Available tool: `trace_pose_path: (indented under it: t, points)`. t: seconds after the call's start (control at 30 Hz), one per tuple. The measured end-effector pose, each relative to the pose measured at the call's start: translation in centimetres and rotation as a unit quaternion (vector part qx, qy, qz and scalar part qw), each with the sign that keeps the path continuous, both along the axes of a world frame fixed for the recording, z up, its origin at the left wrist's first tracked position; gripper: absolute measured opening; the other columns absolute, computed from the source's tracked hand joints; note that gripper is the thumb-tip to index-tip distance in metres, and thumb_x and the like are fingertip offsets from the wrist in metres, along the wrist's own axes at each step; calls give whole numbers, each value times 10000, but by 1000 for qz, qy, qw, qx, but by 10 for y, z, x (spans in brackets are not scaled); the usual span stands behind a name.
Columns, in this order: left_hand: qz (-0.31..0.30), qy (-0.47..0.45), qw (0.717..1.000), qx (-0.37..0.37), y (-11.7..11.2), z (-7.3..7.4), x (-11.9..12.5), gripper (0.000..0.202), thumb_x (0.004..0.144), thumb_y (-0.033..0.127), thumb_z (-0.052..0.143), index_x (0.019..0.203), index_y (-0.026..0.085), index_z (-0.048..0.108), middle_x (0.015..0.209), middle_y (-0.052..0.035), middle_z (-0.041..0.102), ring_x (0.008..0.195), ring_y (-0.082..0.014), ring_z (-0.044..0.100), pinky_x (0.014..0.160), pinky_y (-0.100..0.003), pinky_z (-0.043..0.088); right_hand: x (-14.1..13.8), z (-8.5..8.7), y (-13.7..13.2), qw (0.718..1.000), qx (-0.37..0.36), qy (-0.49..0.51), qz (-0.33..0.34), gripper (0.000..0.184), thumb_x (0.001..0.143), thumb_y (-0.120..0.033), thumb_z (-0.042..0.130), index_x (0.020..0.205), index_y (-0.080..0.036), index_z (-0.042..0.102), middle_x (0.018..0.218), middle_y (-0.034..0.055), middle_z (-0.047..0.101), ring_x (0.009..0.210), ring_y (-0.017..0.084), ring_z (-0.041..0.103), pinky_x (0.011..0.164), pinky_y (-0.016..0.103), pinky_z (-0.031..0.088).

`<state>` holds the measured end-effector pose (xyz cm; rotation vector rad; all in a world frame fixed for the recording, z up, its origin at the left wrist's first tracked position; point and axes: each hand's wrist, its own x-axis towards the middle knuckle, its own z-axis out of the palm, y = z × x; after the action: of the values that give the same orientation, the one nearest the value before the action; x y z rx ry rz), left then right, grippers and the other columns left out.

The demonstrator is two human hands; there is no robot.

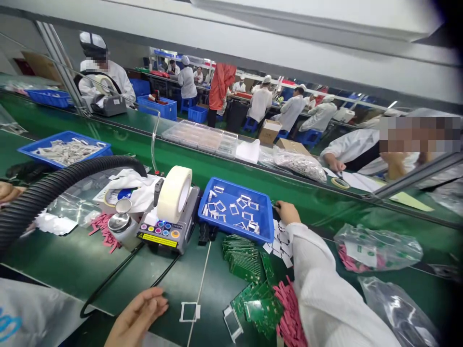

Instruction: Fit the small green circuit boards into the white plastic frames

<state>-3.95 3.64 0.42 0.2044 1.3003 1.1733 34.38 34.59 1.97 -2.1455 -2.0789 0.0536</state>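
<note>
My left hand [139, 315] hovers over the front of the green bench, fingers curled in towards the thumb; nothing shows in it. Just right of it lies a small white rectangular frame [189, 312] with a dark middle. Another white frame [233, 324] rests tilted by green circuit boards [242, 260]. Far forward, my right hand [288, 213] is at the right rim of a blue tray [266, 219] of similar frames, above scattered white cards [280, 243]. Its fingertips are pinched together; what they hold, if anything, is too small to make out.
A tape dispenser [170, 231] carries a wide roll of tape [174, 193]. Left of it stands a metal-topped bottle [123, 229]. A black hose [72, 185] arches across the left. Pink strips [289, 313] lie under my right sleeve. Co-workers sit beyond the bench.
</note>
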Motion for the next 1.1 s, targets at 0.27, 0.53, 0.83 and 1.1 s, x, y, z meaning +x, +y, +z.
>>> trace_pose_path:
  t: [0.27,0.53,0.83,1.1]
  points:
    - [-281,417,838,214,10,-4,23,318,698,342,643,1007,282,687,1095,-116,637,1083,-347,485,973,-482,287,-46,58,-122,991,62,28,117,240,849,-271,518,1038,-153,607,1177,103,562,1138,209,493,1001,352,370]
    - [-314,358,846,240,10,-23,38,236,698,265,621,922,221,681,1062,-149,622,1109,-368,432,987,-546,175,-143,37,-232,950,-8,51,308,245,828,-248,557,1062,-190,596,1169,82,572,1037,174,575,867,299,487]
    - [-294,111,933,178,-24,-7,10,272,683,352,661,798,207,462,740,-45,669,581,-147,603,555,-261,425,-204,8,-158,970,-27,-33,238,272,877,-306,513,1102,-155,535,1110,68,561,936,178,575,785,381,497]
    - [-231,-68,967,85,-68,-19,-19,400,627,435,710,859,169,523,555,26,581,304,18,272,364,-173,111,-181,26,-197,969,-47,57,237,179,881,-200,472,921,-149,639,994,84,627,902,190,599,792,350,475]
